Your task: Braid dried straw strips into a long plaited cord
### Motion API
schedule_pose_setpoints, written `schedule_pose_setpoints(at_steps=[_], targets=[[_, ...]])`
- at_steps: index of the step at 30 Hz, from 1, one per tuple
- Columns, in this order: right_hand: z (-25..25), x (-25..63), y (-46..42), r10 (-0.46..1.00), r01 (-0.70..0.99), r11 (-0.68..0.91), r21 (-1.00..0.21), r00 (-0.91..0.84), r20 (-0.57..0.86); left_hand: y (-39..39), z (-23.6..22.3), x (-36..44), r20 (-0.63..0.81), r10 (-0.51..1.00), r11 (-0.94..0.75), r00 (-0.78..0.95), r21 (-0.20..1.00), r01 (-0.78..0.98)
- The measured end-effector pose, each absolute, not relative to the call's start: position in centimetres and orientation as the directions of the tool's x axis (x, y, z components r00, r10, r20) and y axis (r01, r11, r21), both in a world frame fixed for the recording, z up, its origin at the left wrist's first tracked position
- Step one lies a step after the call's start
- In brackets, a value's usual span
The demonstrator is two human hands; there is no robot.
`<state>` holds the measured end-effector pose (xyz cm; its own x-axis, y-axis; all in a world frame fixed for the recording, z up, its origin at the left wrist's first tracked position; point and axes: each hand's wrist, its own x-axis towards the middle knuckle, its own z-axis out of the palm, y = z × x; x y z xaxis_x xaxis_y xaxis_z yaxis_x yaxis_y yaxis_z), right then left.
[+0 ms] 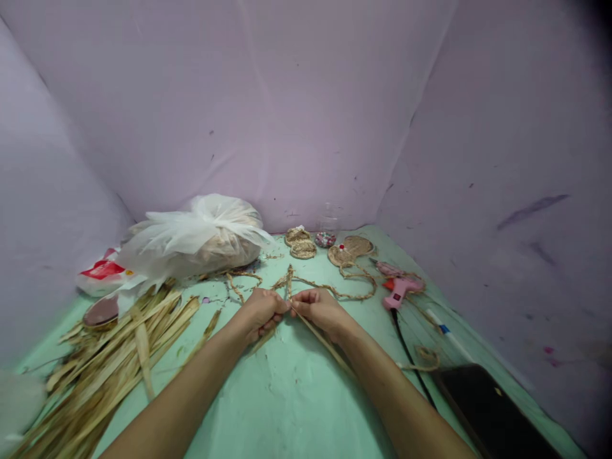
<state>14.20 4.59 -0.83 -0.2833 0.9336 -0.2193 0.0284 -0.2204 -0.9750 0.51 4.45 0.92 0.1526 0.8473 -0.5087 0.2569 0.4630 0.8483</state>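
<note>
In the head view, my left hand (pixel 265 311) and my right hand (pixel 319 310) meet low over the table, fingers pinched around the near end of a braid of dried plant fibre (pixel 289 278). A loose pale strip (pixel 322 341) runs from my right fingers back toward my right forearm. Another strip end (pixel 262 342) pokes out below my left hand. Behind my hands, a long braided cord (pixel 356 296) curves across the table to the right. My fingertips hide the exact crossing of the strips.
At left lies a heap of dried strips (pixel 119 357), with a stuffed white plastic bag (pixel 210 239) behind it. Coiled fibre pieces (pixel 303 248) and a clear bead container (pixel 326 238) stand at the back. On the right are a pink glue gun (pixel 401 290), a white pen (pixel 452 338) and a dark flat object (pixel 492 414).
</note>
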Motion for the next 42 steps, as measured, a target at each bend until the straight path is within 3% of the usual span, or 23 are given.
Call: schedule_pose_setpoints(at_steps=[6,11,17,21,27,31,36,39,42], targets=[[-1.5,14.5,5.1,0.940,0.166,-0.162,-0.973,-0.274,-0.203,4.0,1.4,1.2,-0.480,0.874,0.453,0.078,0.862,0.228],[-1.7,14.4,5.3,0.969,0.355,-0.016,-0.935,-0.224,-0.102,3.9,1.2,1.3,-0.455,0.879,0.429,0.145,0.886,0.175],[-0.2,14.5,4.5,0.983,0.647,0.111,-0.754,-0.182,-0.011,4.0,1.0,1.8,-0.440,0.897,0.419,0.049,0.879,0.228],[1.5,14.6,4.0,0.996,0.789,0.045,-0.612,-0.083,-0.034,4.1,0.6,2.2,-0.422,0.905,0.404,0.042,0.887,0.223],[2.6,13.6,2.7,0.995,0.872,0.077,-0.483,-0.097,-0.016,3.8,0.8,2.5,-0.463,0.886,0.461,-0.014,0.880,0.117],[2.9,12.6,1.7,0.990,0.927,0.138,-0.348,-0.132,0.039,3.8,0.8,2.0,-0.500,0.864,0.496,0.062,0.865,0.076],[3.4,11.7,0.9,0.984,0.959,0.168,-0.230,-0.175,-0.013,3.4,0.6,1.7,-0.444,0.892,0.438,0.079,0.895,0.081],[3.8,12.0,0.8,0.971,0.950,0.225,-0.218,-0.237,-0.031,3.3,0.6,1.8,-0.420,0.906,0.412,0.054,0.903,0.124],[4.2,13.3,1.4,0.946,0.908,0.253,-0.335,-0.305,-0.113,3.4,0.5,1.8,-0.416,0.907,0.401,0.072,0.902,0.161]])
